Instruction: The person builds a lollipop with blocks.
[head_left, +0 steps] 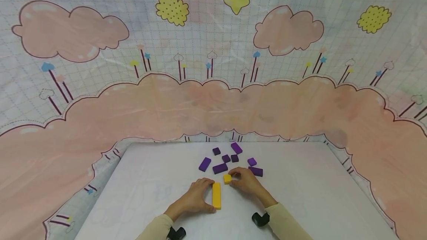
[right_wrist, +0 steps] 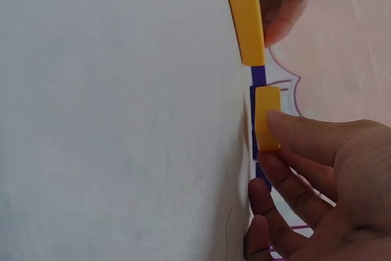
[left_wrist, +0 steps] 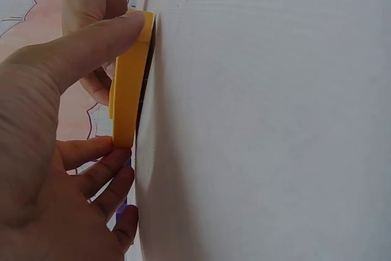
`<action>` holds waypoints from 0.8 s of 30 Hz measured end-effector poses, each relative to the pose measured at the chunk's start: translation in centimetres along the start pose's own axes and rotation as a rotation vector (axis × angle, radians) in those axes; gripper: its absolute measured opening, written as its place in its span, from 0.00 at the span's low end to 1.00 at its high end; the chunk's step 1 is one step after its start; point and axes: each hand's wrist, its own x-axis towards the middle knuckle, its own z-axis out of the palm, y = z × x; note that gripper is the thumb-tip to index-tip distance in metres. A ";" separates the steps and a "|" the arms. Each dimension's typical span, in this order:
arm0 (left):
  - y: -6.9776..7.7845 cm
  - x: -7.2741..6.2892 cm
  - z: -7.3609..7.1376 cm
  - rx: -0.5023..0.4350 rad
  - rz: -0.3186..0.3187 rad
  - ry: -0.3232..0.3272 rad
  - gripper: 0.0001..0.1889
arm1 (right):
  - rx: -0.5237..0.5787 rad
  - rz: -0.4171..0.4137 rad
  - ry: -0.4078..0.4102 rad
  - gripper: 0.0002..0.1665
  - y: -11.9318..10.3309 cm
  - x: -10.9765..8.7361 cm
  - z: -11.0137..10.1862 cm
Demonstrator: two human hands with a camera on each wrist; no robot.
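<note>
A long yellow block [head_left: 217,196] lies on the white tabletop, its length running toward the person. My left hand [head_left: 197,196] grips it by its two ends, thumb on the near end and fingertips at the far end. In the left wrist view the thumb [left_wrist: 107,44] presses the yellow block [left_wrist: 126,90]. A short yellow block [head_left: 227,179] sits just beyond and right of the long one, pinched by my right hand [head_left: 247,181]. The right wrist view shows the thumb and fingers on that short block [right_wrist: 267,108], apart from the long block [right_wrist: 245,16].
Several purple blocks lie scattered past the hands, among them a long one [head_left: 220,168] near the short yellow block and another [head_left: 257,172] beside the right hand. A patterned cloth [head_left: 233,110] rises behind the white table [head_left: 150,180]. Black devices [head_left: 260,219] sit at both wrists.
</note>
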 end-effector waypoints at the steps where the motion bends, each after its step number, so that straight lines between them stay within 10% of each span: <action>1: 0.0 0.0 0.0 -0.003 -0.005 0.003 0.47 | 0.000 0.001 0.002 0.15 0.0 0.0 0.0; 24: 3.0 -0.9 0.9 -0.019 0.032 0.066 0.48 | 0.014 0.024 0.072 0.16 -0.6 -1.8 -1.3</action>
